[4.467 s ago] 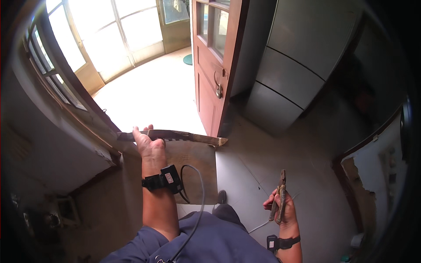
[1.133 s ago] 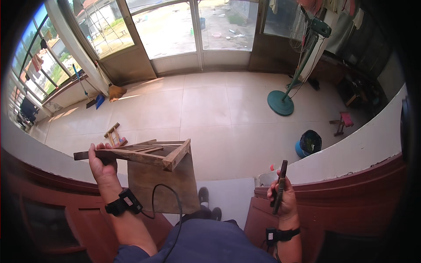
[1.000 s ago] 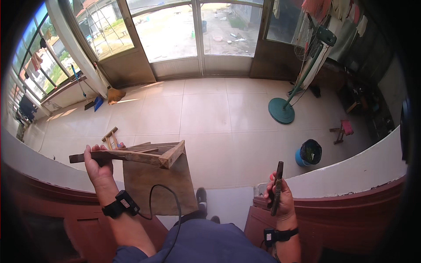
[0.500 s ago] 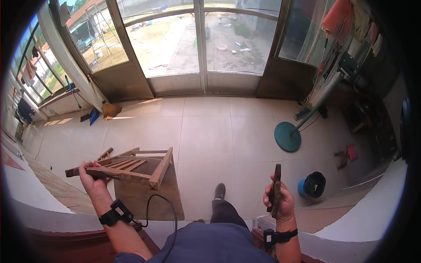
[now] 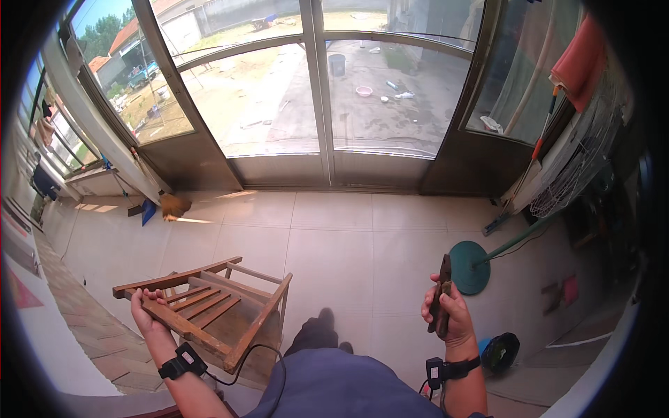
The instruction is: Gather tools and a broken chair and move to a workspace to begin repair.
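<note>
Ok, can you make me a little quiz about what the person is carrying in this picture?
1. True or false: the left hand grips a wooden slatted frame.
2. What does the right hand hold?
A. a red cloth
B. a thin dark tool
C. a broom
3. Fill in the gap: the round green base of the standing fan rests on the tiled ____.

Key
1. True; the fingers wrap one rail of the frame.
2. B; the thin dark tool stands upright in the fist.
3. floor.
</note>
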Motion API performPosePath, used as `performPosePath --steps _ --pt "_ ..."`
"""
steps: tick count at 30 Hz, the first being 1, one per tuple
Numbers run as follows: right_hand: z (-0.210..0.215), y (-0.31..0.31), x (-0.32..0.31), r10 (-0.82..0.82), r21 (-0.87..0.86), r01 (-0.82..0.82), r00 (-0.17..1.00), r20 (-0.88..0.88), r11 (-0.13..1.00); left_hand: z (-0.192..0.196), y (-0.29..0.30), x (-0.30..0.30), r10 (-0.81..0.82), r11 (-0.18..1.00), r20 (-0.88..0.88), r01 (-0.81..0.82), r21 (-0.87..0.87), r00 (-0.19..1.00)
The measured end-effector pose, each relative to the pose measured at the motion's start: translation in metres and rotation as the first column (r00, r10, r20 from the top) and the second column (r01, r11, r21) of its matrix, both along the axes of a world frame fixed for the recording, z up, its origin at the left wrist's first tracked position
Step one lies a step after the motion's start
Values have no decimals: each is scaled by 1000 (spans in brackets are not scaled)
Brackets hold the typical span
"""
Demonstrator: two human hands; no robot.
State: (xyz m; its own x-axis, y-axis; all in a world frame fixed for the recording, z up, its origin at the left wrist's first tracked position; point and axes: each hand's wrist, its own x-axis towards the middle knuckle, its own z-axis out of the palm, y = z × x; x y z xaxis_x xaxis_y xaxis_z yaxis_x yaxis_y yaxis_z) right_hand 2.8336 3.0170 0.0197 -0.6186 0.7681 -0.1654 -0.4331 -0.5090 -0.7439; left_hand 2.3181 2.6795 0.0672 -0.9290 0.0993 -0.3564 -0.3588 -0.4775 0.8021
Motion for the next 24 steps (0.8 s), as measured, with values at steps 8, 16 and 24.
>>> performPosePath --steps 8,16,24 --pt "-5 139 -104 -30 12 29 998 61 1000 -19 132 -69 31 999 40 -29 -36 999" --pt "8 269 -201 -34 93 20 988 150 995 -40 221 -121 -16 1000 123 17 -12 992" --pt "11 416 -288 -27 235 -18 982 186 972 -52 321 -157 -28 996 155 42 -83 988"
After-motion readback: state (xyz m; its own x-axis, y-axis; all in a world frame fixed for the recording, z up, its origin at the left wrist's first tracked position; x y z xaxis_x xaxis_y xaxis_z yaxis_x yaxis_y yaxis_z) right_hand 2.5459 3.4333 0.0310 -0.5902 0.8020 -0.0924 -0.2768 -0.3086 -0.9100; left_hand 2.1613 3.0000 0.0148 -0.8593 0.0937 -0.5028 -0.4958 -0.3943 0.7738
